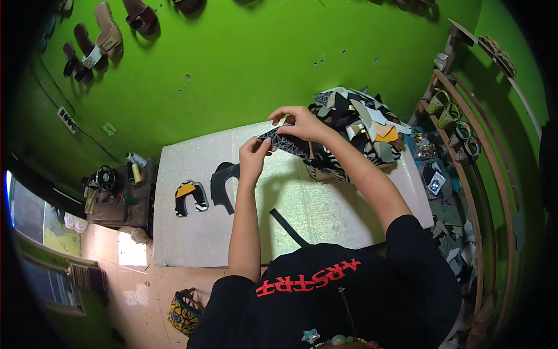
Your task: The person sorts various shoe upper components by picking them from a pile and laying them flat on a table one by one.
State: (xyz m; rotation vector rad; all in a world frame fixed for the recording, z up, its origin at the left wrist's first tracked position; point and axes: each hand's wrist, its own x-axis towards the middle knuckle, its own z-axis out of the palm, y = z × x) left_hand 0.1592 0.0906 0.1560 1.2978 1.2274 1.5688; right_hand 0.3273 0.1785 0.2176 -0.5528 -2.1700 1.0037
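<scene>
Between my two hands, above the far middle of the white table (174, 244), is a grey and black patterned piece of sheet material (286, 145). My left hand (254, 158) pinches its left end, and my right hand (300, 124) grips its upper edge with curled fingers. Left of my left forearm lies a black U-shaped cut piece (220, 189), partly covered by that arm. Farther left rests a curved piece in zebra print, black and yellow (190, 199). A black strip (287, 225) lies nearer to me. Beside my right forearm rises a heap of mixed cut pieces (363, 119).
On the left a small dark stand (116, 214) carries thread spools (136, 173) and a black wheel-shaped object (106, 177). A wooden rack (465, 139) with sandals runs along the right, scraps piled beside it. A yellow patterned bag (184, 314) sits on the floor.
</scene>
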